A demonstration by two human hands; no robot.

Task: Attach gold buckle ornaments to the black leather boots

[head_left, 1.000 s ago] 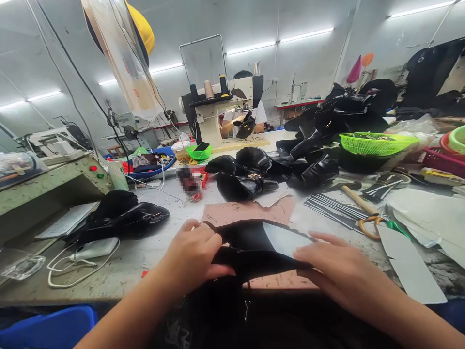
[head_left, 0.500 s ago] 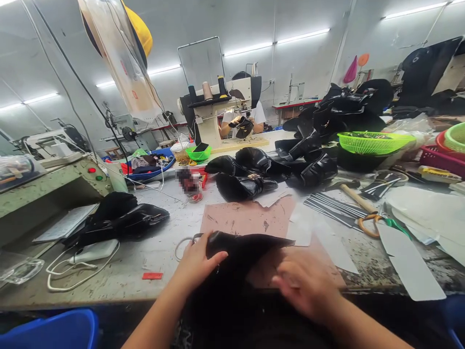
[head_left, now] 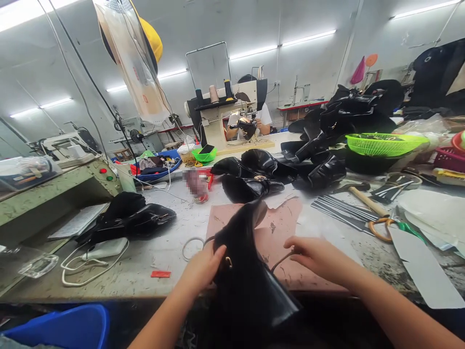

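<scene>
A shiny black boot upper (head_left: pixel 241 242) stands raised over the front edge of the table, with a small gold metal piece on its side. My left hand (head_left: pixel 207 266) grips its left side, thumb on the near face. To the right, my right hand (head_left: pixel 314 254) pinches the end of a thin strap (head_left: pixel 282 259) that runs down toward the boot upper. Where the strap meets the upper is hard to make out. A pale thin loop (head_left: pixel 192 248) shows just beyond my left hand. Beneath lies a pink sheet (head_left: pixel 221 215).
More black boot uppers (head_left: pixel 254 186) lie ahead, and another (head_left: pixel 145 220) sits at left. Scissors (head_left: pixel 381 228), a hammer (head_left: pixel 368 201) and striped strips (head_left: pixel 337 211) are at right. A person (head_left: pixel 263 118) works behind a sewing machine (head_left: pixel 218 121). A blue bin (head_left: pixel 72 329) stands below left.
The boot upper has been turned and lifted, so its shiny side and gold piece now show. My right hand, blurred before, has moved up and holds the strap. The view has shifted slightly.
</scene>
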